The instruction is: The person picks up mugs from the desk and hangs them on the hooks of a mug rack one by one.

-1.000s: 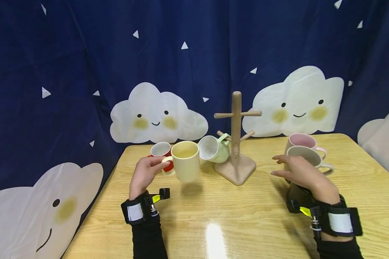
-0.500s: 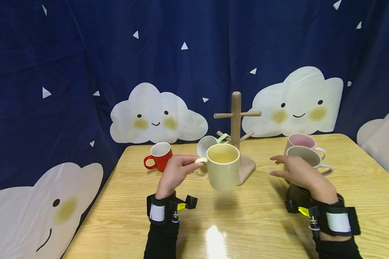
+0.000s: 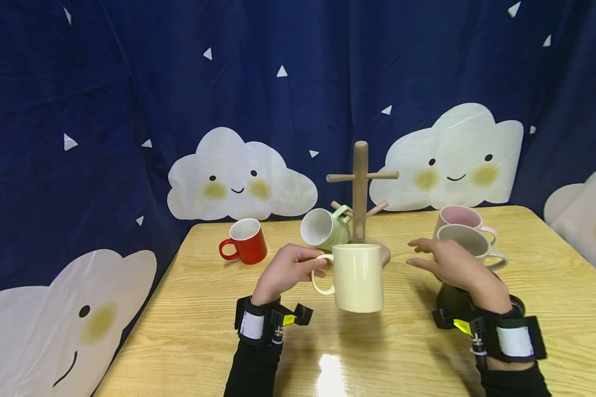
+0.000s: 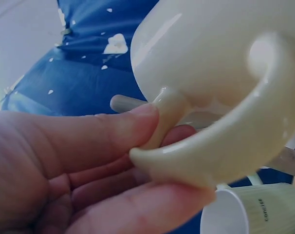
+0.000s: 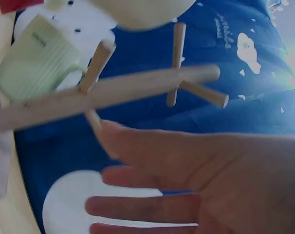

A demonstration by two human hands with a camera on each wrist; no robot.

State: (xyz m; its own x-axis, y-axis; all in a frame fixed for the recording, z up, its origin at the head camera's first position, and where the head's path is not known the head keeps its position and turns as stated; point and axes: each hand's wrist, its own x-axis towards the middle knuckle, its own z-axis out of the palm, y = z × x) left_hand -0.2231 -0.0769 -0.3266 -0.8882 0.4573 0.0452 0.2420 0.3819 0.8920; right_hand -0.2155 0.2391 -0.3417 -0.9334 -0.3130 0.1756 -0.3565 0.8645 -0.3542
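Observation:
My left hand (image 3: 290, 270) pinches the handle of a cream mug (image 3: 358, 278), thumb on one side and fingers on the other. The mug hangs upright above the table, in front of the wooden mug tree (image 3: 360, 187), and covers part of its base. In the left wrist view the thumb (image 4: 113, 129) presses where the handle meets the body. A pale green mug (image 3: 325, 227) hangs tilted by its handle on a lower left peg. My right hand (image 3: 457, 267) holds nothing, its fingers extended toward the tree, in front of a grey-beige mug (image 3: 469, 240).
A red mug (image 3: 248, 241) stands at the back left of the wooden table (image 3: 179, 331). On the right, a pink mug (image 3: 461, 216) stands behind the grey-beige one. A dark mug (image 3: 452, 298) is partly hidden under my right wrist. Behind hangs a blue curtain (image 3: 258, 82).
My left hand has carried the cream mug to the right and toward me, from beside the red mug to in front of the mug tree. The right hand has barely shifted.

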